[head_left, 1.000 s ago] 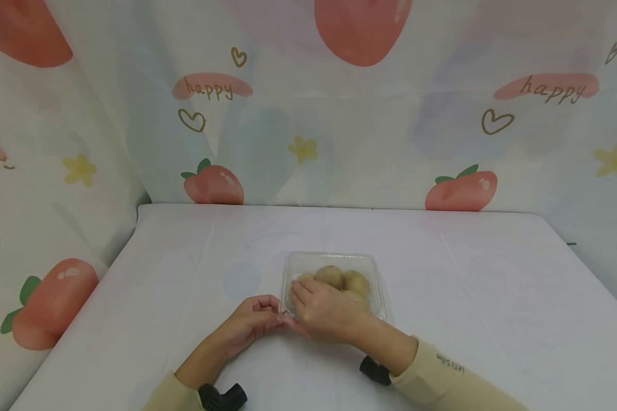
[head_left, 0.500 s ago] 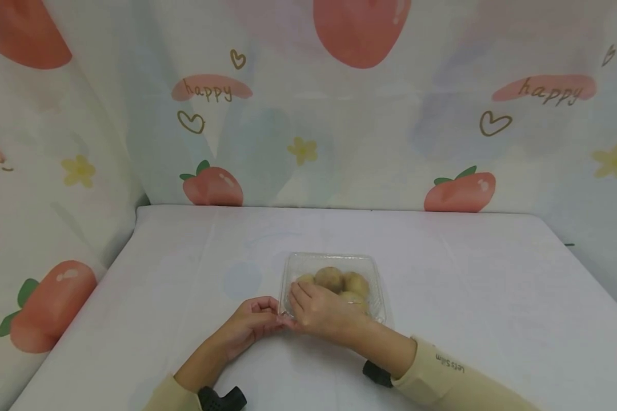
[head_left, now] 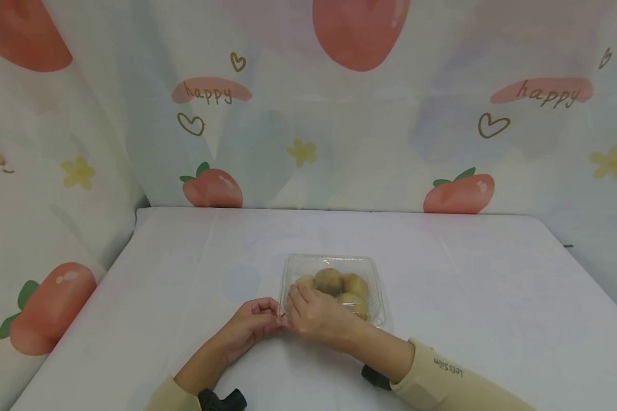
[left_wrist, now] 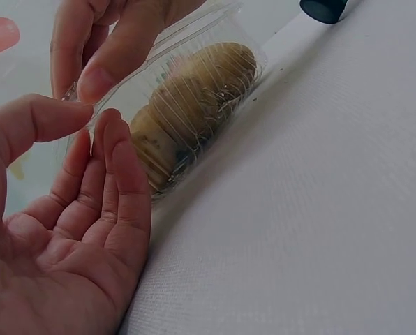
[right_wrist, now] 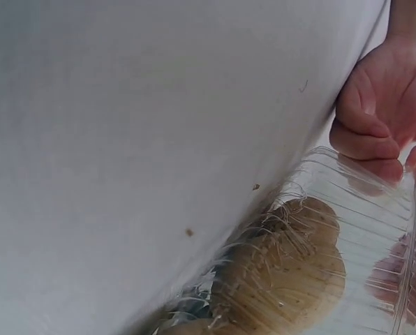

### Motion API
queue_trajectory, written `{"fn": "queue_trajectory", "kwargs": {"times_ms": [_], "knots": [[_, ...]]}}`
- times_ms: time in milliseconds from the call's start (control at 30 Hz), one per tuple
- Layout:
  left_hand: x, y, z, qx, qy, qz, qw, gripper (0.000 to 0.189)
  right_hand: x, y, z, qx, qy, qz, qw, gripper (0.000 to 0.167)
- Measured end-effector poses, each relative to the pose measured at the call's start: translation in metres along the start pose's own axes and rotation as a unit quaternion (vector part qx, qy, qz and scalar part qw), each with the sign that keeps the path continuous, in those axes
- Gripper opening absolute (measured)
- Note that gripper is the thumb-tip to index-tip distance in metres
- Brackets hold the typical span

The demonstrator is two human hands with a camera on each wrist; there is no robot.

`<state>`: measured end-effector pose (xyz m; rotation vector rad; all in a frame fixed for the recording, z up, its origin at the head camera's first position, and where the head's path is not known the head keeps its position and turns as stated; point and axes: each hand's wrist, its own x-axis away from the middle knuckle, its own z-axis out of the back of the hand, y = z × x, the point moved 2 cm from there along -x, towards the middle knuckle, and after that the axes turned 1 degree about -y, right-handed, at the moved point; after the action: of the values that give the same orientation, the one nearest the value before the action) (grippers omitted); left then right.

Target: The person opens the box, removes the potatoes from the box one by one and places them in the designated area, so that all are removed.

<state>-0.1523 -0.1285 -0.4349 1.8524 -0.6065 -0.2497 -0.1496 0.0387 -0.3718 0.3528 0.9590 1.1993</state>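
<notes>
A clear plastic clamshell box [head_left: 298, 261] with several potatoes [head_left: 329, 281] inside sits mid-table. At its near left corner my left hand [head_left: 249, 328] pinches the rim between thumb and fingertips, as the left wrist view shows. Right beside that thumb, my right hand [head_left: 321, 318] holds the same rim, its thumb on the near side and its fingers reaching over the top. In the right wrist view the ribbed wall of the box [right_wrist: 365, 216] shows the potatoes [right_wrist: 285, 272] through it. Whether the lid is fully pressed down at this corner cannot be told.
A white cloth covers the table [head_left: 468, 297]. Behind and to the left hang printed curtains [head_left: 360, 131] with fruit drawings. Small brown specks [right_wrist: 256, 187] lie on the cloth near the box. Black wrist devices [head_left: 222, 399] sit at both sleeves.
Both hands stay at the near left corner of the box. The right hand has shifted very slightly toward the near side, uncovering a bit more of the potatoes.
</notes>
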Motion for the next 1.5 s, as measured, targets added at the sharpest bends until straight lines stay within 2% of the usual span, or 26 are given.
{"fn": "queue_trajectory", "kwargs": {"times_ms": [367,667,1000,1200,1500], "knots": [[0.0001,-0.0007,-0.0014,-0.006,-0.004,-0.019,0.9998,0.011,0.0009,-0.0035,0.0013,0.0,-0.007,-0.031,0.9995,0.046],[0.0008,0.0004,-0.0051,-0.003,-0.005,-0.029,0.9996,0.012,0.0016,-0.0054,0.002,0.001,-0.018,-0.034,0.9993,0.045],[0.0005,0.0015,-0.0072,0.003,-0.008,-0.032,0.9994,0.013,0.001,-0.0056,0.0017,0.013,-0.012,-0.024,0.9995,0.048],[0.0004,0.0012,-0.008,0.006,-0.006,-0.03,0.9995,0.013,0.0009,-0.0069,0.0012,0.009,-0.007,-0.037,0.9993,0.047],[0.0004,0.0013,-0.0084,0.004,-0.003,-0.033,0.9994,0.014,0.0009,-0.007,0.0017,0.01,-0.021,-0.033,0.9992,0.047]]}}
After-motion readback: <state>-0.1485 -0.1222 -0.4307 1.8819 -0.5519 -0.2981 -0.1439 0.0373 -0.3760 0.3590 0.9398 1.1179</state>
